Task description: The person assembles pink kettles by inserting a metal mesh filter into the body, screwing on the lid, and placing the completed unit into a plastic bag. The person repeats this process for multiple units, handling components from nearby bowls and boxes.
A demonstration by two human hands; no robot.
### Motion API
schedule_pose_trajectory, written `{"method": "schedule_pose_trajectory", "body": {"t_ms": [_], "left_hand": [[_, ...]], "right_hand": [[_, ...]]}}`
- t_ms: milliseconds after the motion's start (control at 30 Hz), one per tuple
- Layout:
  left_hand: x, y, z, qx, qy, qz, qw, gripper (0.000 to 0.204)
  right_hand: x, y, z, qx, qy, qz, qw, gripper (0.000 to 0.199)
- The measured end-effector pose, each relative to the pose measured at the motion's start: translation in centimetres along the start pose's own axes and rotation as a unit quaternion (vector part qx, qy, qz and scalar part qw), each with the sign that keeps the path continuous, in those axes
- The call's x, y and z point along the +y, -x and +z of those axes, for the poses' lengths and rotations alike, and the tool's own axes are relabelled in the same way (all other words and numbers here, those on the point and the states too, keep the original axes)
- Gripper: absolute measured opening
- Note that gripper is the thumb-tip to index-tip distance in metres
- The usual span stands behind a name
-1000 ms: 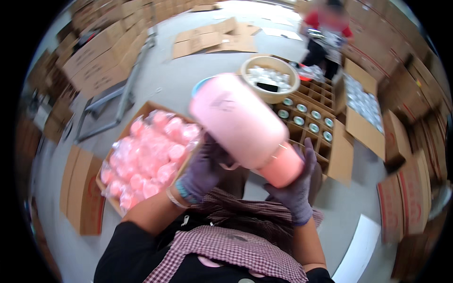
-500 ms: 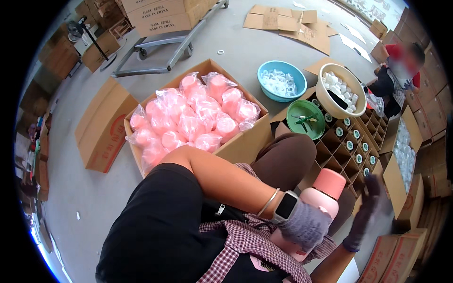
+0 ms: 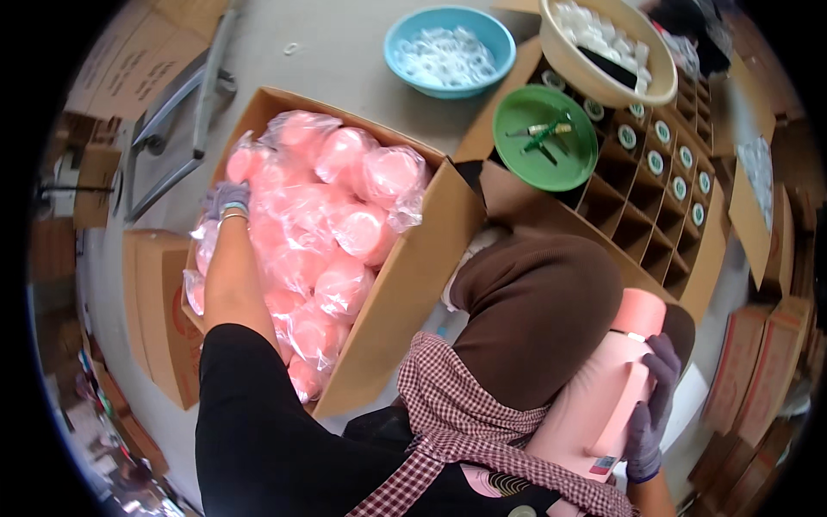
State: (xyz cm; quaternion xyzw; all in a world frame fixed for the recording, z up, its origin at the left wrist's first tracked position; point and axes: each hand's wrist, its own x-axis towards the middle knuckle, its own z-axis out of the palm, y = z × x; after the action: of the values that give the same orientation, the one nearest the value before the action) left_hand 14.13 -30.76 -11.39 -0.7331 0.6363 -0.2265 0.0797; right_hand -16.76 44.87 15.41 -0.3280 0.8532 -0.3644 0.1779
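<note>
A large pink vacuum flask (image 3: 581,414) with a pink cup lid and a side handle lies tilted across my lap. My right hand (image 3: 653,405), in a grey-purple glove, holds it along the handle side. My left arm stretches out to a cardboard box (image 3: 413,284) full of pink cups (image 3: 362,231) in clear plastic bags. At the far left of that box, my gloved left hand (image 3: 227,200) touches the bagged cups. Its fingers are mostly hidden, so their grip cannot be made out.
A blue basin (image 3: 405,65) of white rings stands beyond the box. A green bowl (image 3: 517,159) with tools and a cream basin (image 3: 556,43) of white caps rest over a divided carton (image 3: 702,267) holding several flasks. A metal trolley (image 3: 202,112) stands at the far left.
My left hand has left the flask and reached over to the box of bagged cups. My right hand has closed on the flask's handle side. The view has shifted toward the box.
</note>
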Motion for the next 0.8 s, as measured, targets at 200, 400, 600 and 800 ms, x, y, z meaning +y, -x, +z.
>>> {"method": "schedule_pose_trajectory", "body": {"t_ms": [200,400,600,800], "left_hand": [[1.6,-2.2,-1.8,0.0,0.198,-0.018,0.98,0.062],[-6.6,-5.7,-17.9,0.02,0.575,0.148,0.804,0.034],[-12.7,8.5,-40.0,-0.218,0.749,0.421,0.464,0.032],[-5.9,20.1,-52.3,0.325,0.6,0.559,0.471,0.038]], "right_hand": [[-0.5,0.1,-0.3,0.039,0.036,0.066,0.996,0.061],[-0.1,0.8,-0.4,0.034,-0.003,0.022,0.999,0.063],[1.8,2.3,-1.4,0.013,-0.042,-0.128,0.991,0.064],[-0.8,-2.8,-7.7,-0.032,0.033,-0.232,0.972,0.054]]}}
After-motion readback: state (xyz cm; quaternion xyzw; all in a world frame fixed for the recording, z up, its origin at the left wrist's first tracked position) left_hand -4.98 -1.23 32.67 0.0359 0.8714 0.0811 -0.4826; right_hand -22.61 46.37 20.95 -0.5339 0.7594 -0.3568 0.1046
